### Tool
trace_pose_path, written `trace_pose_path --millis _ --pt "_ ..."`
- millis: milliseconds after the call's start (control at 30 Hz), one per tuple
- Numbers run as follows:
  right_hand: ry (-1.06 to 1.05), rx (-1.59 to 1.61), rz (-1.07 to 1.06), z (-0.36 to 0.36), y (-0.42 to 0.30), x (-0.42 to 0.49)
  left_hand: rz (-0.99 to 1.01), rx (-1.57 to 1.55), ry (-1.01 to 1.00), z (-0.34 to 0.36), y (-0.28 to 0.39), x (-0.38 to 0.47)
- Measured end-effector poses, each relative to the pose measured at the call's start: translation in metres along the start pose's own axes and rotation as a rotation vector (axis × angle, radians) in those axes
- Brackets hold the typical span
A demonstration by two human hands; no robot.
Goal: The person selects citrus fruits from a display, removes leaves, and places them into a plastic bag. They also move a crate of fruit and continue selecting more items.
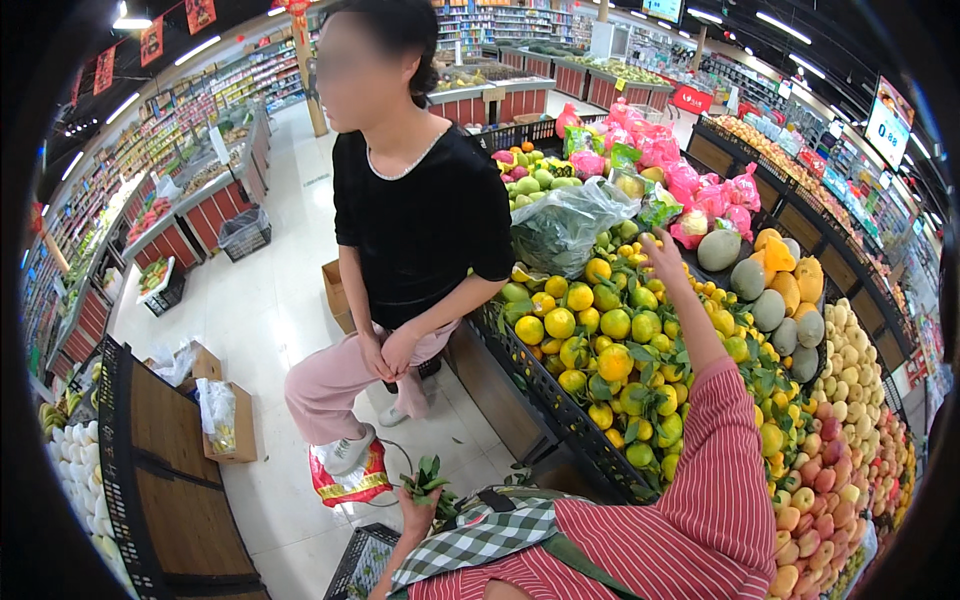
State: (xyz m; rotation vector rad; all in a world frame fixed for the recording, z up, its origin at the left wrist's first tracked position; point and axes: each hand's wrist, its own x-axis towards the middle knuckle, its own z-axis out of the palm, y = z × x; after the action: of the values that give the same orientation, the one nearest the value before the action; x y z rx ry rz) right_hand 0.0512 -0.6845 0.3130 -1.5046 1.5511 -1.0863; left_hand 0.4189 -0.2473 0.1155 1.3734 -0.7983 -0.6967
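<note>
My left hand (417,517) is low in front of my checkered apron (480,529), closed around a bunch of green leaves (426,480). My right arm stretches out over the citrus display. My right hand (664,261) hovers above small orange citrus fruits (628,259), fingers spread, with nothing visible in it. Below the arm lie larger yellow-green mandarins (615,363) with leaves still attached. A clear plastic bag (574,225) with dark green contents rests on the fruit, left of my right hand.
A person in a black top (420,217) sits at the display's left side, one foot on a red-and-white bag (349,476). Beyond my right arm are melons (769,309), apples (814,480) and pink-bagged fruit (660,142). A black crate (364,559) stands by my left arm; cardboard boxes (238,427) sit on the floor.
</note>
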Motion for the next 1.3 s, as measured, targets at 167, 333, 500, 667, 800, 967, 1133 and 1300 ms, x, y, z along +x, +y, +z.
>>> trace_pose_path --millis 167,333,500,667,800,967,1133,1300 --pt "0.158 0.251 0.228 0.002 0.033 0.115 0.001 0.075 0.208 -0.002 -0.028 -0.009" --pt "0.059 0.367 0.356 0.032 0.050 0.175 -0.075 0.087 0.385 0.004 -0.041 -0.022" --pt "0.039 0.797 0.348 0.062 0.067 0.206 -0.149 0.173 0.444 0.020 -0.035 -0.029" --pt "0.332 1.218 -0.011 0.081 0.042 0.212 -0.086 0.225 0.415 0.048 0.004 -0.027" --pt "0.296 1.239 -0.115 0.079 -0.034 0.184 -0.059 0.326 0.335 0.049 0.017 -0.030" --pt "0.208 1.380 -0.428 0.083 -0.134 0.121 -0.077 0.338 0.307 0.038 0.018 -0.043" --pt "0.293 1.142 -0.718 0.053 -0.198 0.110 -0.151 0.342 0.287 0.020 -0.001 -0.070" --pt "-0.019 1.245 -0.606 0.029 -0.239 -0.028 -0.057 0.213 0.439 0.024 0.002 -0.097"
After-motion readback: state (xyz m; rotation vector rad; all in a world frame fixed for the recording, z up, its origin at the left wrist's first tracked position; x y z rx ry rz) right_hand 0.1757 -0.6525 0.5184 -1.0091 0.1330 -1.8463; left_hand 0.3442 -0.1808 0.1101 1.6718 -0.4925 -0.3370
